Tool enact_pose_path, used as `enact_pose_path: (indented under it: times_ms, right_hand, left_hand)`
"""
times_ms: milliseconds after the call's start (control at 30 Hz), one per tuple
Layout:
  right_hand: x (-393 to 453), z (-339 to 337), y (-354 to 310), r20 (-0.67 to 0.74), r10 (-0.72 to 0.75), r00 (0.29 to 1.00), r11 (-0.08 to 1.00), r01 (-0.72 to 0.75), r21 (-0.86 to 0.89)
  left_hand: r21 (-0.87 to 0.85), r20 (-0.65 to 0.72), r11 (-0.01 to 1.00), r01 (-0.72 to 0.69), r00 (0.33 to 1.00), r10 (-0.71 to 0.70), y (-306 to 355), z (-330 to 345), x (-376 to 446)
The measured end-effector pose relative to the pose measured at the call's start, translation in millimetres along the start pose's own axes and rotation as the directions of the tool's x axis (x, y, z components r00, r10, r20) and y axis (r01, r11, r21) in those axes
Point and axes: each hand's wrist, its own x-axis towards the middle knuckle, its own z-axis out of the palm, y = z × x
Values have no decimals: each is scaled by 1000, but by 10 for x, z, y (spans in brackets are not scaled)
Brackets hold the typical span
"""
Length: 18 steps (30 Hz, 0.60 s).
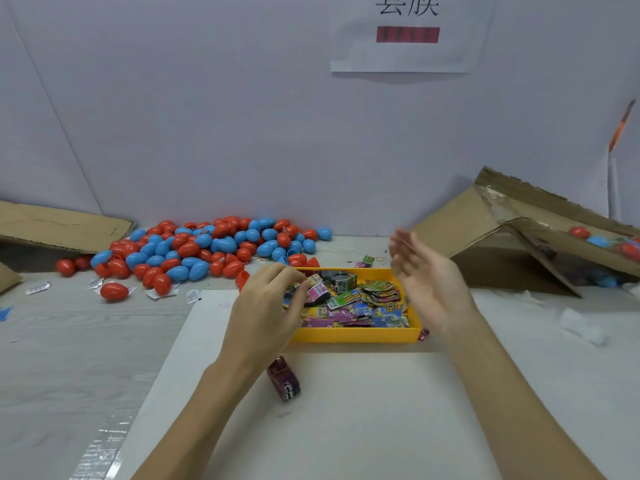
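Note:
A yellow tray in the middle of the table holds several small colourful printed packets. My left hand reaches over the tray's left end and pinches one packet between thumb and fingertips. My right hand hovers above the tray's right end, palm facing left, fingers straight and a little blurred, holding nothing. A banded bundle of dark pink packets lies on the white sheet just below my left wrist.
A heap of red and blue plastic eggs lies at the back left, with one red egg apart. A tilted cardboard box at the right holds more eggs. Flat cardboard lies far left. Small paper slips are scattered near the eggs.

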Motion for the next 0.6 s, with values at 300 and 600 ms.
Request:
enact_pose_path:
  times_ms: [300, 600]
  right_hand:
    - [-133, 146, 527, 51, 9, 999, 866, 18, -500]
    - [-119, 100, 517, 33, 26, 999, 894, -9, -448]
  left_hand:
    - [-1, 45, 913, 408, 912, -408, -388, 262, 235]
    - [293, 399, 944, 152, 878, -265, -921, 660, 1287]
